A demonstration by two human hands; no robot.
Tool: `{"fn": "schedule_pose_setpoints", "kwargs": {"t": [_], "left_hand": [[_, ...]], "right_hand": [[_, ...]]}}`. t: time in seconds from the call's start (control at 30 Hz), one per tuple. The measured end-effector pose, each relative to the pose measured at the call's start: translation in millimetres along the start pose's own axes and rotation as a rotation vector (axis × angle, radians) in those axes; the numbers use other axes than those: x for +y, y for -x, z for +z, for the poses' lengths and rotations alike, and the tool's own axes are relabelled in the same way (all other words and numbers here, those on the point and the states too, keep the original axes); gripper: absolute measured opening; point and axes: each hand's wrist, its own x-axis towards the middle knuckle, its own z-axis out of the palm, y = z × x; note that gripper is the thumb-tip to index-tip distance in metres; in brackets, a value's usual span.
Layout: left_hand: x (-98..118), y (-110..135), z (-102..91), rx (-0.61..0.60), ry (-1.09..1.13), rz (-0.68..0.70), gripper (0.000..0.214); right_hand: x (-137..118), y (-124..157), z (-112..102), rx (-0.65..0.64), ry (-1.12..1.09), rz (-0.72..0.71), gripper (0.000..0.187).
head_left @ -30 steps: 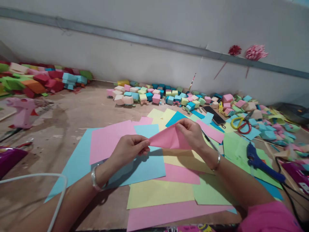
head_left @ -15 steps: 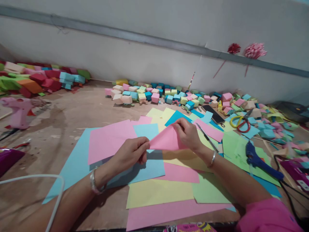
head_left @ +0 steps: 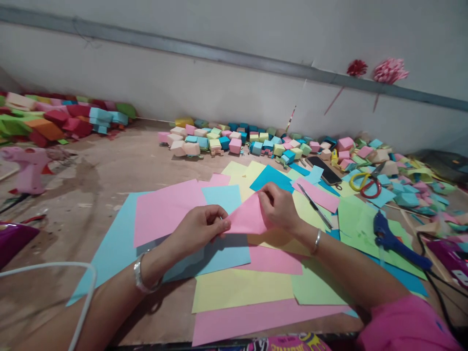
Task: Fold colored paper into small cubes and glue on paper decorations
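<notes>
Between my two hands is a pink sheet of paper (head_left: 245,218), folded into a roughly triangular shape and held just above the other sheets. My left hand (head_left: 199,225) pinches its left corner between thumb and fingers. At the upper right edge, my right hand (head_left: 280,207) grips the paper with curled fingers and hides part of it. Underneath lie a large light blue sheet (head_left: 219,258), a flat pink sheet (head_left: 168,209) and a yellow sheet (head_left: 241,292). A pen (head_left: 314,205) rests on papers just right of my right hand.
Small folded paper blocks (head_left: 235,146) line the wall. To the right are a phone (head_left: 323,170), scissors (head_left: 367,183) and a blue glue gun (head_left: 397,243) on green paper. A pink glue gun (head_left: 27,168) stands at left; a white cable (head_left: 91,287) crosses near my left forearm.
The folded pink paper and my right hand have come down slightly. My left hand's fingers have shifted at the paper's left corner, the thumb now stretched along it.
</notes>
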Motion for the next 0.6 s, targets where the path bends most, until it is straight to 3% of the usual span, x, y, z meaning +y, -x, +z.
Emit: {"fn": "schedule_pose_setpoints", "kwargs": {"t": [0.23, 0.4, 0.6], "left_hand": [[-6, -2, -1.6, -0.071, -0.028, -0.052, 0.018], [-4, 2, -9.1, -0.298, -0.153, 0.024, 0.024], [2, 7, 3.2, -0.207, -0.146, 0.130, 0.023]], "right_hand": [[1, -5, -4, -0.141, -0.038, 0.003, 0.014], [-13, -4, -16, -0.245, -0.193, 0.044, 0.011], [-39, 22, -6, -0.369, -0.326, -0.089, 0.012]]}}
